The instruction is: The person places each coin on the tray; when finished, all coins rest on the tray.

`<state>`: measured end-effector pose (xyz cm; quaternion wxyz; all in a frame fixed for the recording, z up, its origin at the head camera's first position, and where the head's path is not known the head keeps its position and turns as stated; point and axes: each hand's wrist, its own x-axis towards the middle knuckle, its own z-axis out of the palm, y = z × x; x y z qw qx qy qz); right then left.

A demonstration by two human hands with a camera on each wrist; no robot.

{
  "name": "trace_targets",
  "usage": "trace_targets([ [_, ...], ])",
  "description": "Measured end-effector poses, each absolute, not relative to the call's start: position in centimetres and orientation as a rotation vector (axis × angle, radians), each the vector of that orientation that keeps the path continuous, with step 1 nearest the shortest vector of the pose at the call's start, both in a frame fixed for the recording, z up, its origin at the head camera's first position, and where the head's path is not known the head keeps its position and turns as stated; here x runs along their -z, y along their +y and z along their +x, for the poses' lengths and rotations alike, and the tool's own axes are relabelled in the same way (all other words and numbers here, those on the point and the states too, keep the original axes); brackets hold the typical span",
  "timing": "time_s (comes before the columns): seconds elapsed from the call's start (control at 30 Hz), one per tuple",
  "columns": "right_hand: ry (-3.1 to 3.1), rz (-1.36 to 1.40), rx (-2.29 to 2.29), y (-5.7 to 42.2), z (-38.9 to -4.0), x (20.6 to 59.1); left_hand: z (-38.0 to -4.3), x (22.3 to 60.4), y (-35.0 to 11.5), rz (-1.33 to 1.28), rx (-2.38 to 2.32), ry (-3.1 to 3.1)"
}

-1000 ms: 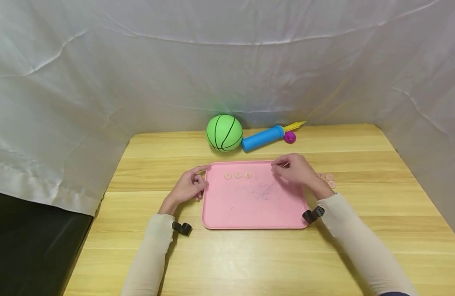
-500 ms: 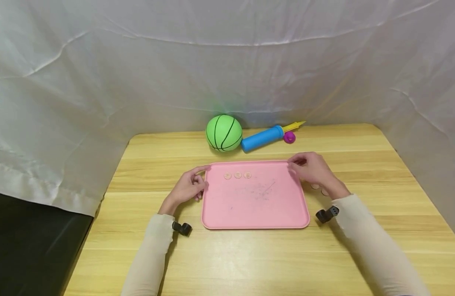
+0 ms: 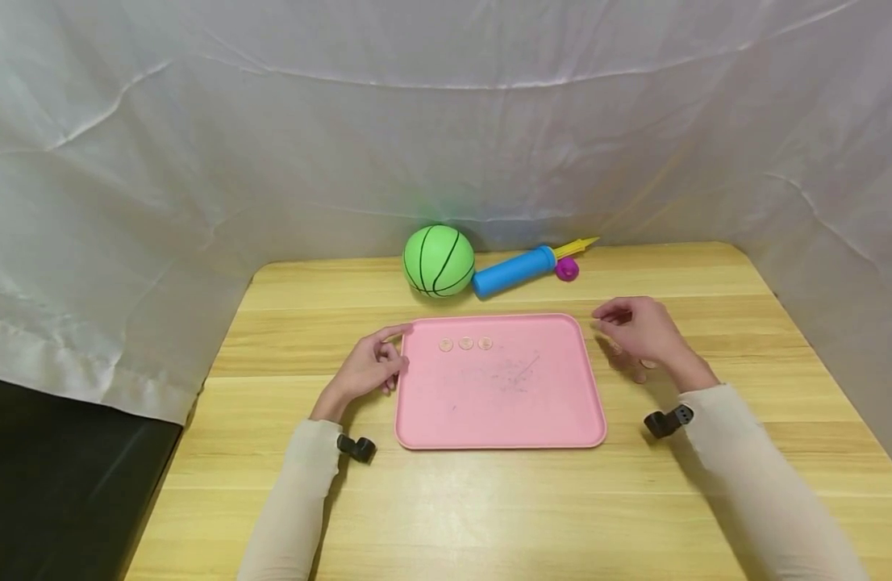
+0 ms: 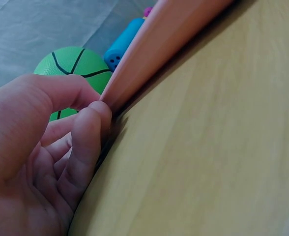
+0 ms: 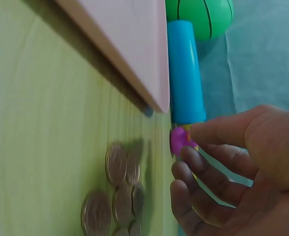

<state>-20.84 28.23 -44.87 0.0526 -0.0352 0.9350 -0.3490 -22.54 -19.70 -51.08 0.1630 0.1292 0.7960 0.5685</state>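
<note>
A pink tray lies on the wooden table, with three copper coins in a row near its far left corner. At that corner my left hand pinches the tray's rim between thumb and finger, as the left wrist view shows closely. Right of the tray, my right hand hovers over the table with loosely bent fingers and nothing between them. Below it lies a cluster of several loose coins, mostly covered by the hand in the head view.
Behind the tray stand a green ball with black lines and a blue hand pump with a yellow tip. A small purple piece lies by the pump. Grey-white cloth hangs around the table's back and sides.
My right hand has moved rightward from above the tray's far right part, past its edge, to over the loose coins. My left hand and the three coins on the tray have stayed put.
</note>
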Motion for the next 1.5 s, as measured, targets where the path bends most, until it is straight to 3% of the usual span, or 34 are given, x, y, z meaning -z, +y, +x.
trace_targets([
  [0.57, 2.844, -0.077, 1.022, 31.7, -19.8, 45.8, -22.3, 51.1, -19.8, 0.378, -1.601, 2.287],
  [1.5, 2.787, -0.078, 1.092, 32.0, -19.0, 47.5, -22.3, 51.1, -19.7, 0.393, -1.610, 2.291],
])
